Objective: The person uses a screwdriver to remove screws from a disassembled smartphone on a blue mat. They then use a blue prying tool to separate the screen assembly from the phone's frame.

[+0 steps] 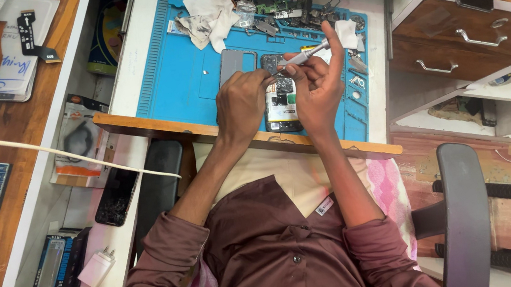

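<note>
An opened phone [282,108] with its insides showing lies near the front edge of a blue work mat [182,74]. My left hand [242,102] rests on the phone's left side and presses on it with curled fingers. My right hand [318,88] is over the phone's right side and grips a silver precision screwdriver [308,55]. The tool's tip points left toward the phone's top. A grey back cover [230,64] lies on the mat just beyond my left hand.
Crumpled white cloths [207,13] and several small parts [290,12] lie at the mat's far edge. Wooden drawers [454,42] stand to the right and a chair armrest [463,201] at the lower right. Dark phones [116,196], a white charger [96,268] and a white cable [36,149] are on the left.
</note>
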